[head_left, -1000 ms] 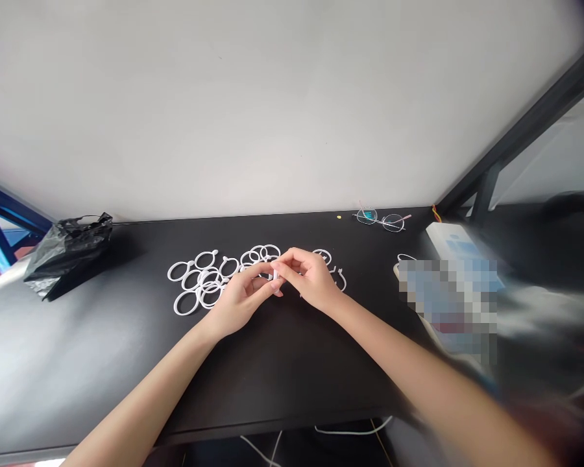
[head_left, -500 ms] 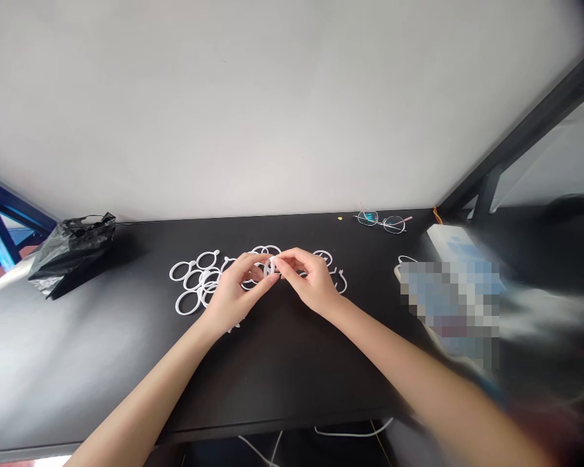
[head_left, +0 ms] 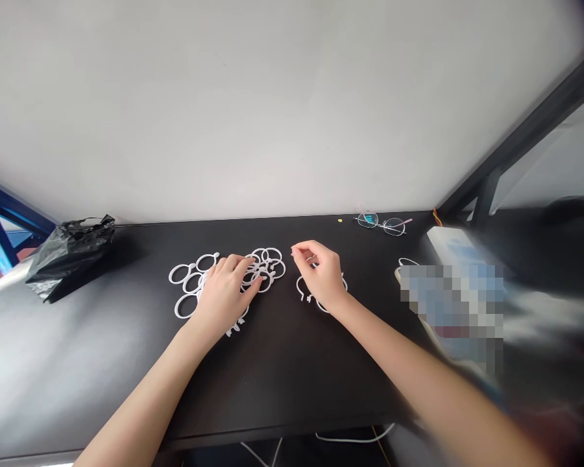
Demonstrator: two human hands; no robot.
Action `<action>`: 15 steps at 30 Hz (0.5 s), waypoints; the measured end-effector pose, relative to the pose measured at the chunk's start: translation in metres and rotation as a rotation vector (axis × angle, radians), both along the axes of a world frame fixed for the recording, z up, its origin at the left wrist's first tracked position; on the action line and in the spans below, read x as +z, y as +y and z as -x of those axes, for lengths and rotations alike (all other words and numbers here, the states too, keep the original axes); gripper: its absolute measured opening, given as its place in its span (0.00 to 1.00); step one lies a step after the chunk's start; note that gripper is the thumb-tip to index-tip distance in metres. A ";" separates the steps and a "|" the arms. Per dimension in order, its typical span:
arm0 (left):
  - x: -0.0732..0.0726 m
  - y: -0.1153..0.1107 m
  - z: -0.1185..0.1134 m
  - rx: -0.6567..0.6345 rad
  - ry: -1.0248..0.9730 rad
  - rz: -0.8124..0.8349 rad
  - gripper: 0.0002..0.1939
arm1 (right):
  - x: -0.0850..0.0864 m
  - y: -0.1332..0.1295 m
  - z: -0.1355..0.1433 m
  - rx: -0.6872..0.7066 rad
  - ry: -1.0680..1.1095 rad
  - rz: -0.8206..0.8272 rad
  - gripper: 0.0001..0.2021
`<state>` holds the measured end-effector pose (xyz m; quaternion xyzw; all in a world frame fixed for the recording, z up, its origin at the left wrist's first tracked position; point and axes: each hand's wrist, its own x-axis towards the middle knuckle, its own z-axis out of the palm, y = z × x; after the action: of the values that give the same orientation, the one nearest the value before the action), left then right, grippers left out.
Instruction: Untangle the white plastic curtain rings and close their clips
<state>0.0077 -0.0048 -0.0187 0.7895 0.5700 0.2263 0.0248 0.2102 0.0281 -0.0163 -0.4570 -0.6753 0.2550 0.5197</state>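
Several white plastic rings (head_left: 178, 274) with small knobs or clasps lie in an overlapping pile on the black table. My left hand (head_left: 226, 288) rests over the middle of this pile, palm down, its fingers apart; part of the pile is hidden under it. At the pile's right end, more rings (head_left: 274, 267) overlap each other. My right hand (head_left: 321, 272) is over a smaller group of white rings (head_left: 299, 287), at least one of which has a gap in its loop. Its thumb and fingertips are pinched together; whatever they may hold cannot be made out.
Eyeglasses (head_left: 381, 222) lie near the wall, with a small yellow bit (head_left: 340, 220) beside them. A crumpled black plastic bag (head_left: 73, 253) sits at the left. To the right are a white box (head_left: 440, 237) and a blurred-out item. Cables (head_left: 355, 439) hang below the table's front edge.
My hands have moved apart from the white ring they were both handling. The left went down over the left pile, the right moved right over the smaller group.
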 end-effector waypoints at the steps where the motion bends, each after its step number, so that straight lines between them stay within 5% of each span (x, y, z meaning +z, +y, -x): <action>1: 0.001 0.000 0.000 -0.004 -0.007 0.000 0.16 | 0.000 0.002 -0.001 -0.016 0.033 0.027 0.07; 9: 0.006 -0.006 -0.010 -0.144 -0.102 -0.080 0.11 | 0.003 0.025 -0.022 -0.134 0.382 0.176 0.10; 15: 0.007 -0.026 -0.034 -0.401 -0.085 -0.041 0.14 | -0.005 0.042 -0.034 -0.183 0.515 0.316 0.08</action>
<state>0.0420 -0.0307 -0.0116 0.8772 0.3952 0.2614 0.0771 0.2440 0.0700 -0.0214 -0.5115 -0.4296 0.4162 0.6170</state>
